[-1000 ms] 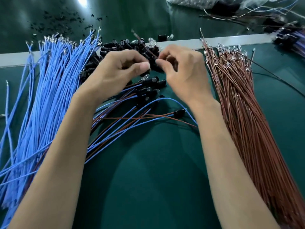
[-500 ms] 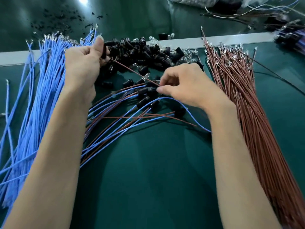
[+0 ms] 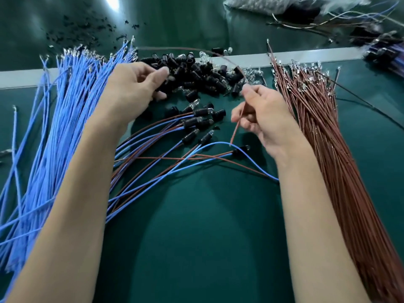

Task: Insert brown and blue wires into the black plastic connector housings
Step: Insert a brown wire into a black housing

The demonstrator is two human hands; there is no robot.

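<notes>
With the right hand (image 3: 260, 114) pinching one thin brown wire (image 3: 237, 125), the left hand (image 3: 133, 90) is resting curled fingers on the heap of black plastic connector housings (image 3: 203, 77) on the green table (image 3: 196, 237) (grip unconfirmed), so the next move is probably calling for isolating one housing to receive the wire.

Two bare forearms reach forward, hands apart.
Left hand (image 3: 133, 88) curls loosely, thumb out; right hand (image 3: 264, 114) pinches a wire (image 3: 236, 125) between thumb and forefinger.
</notes>
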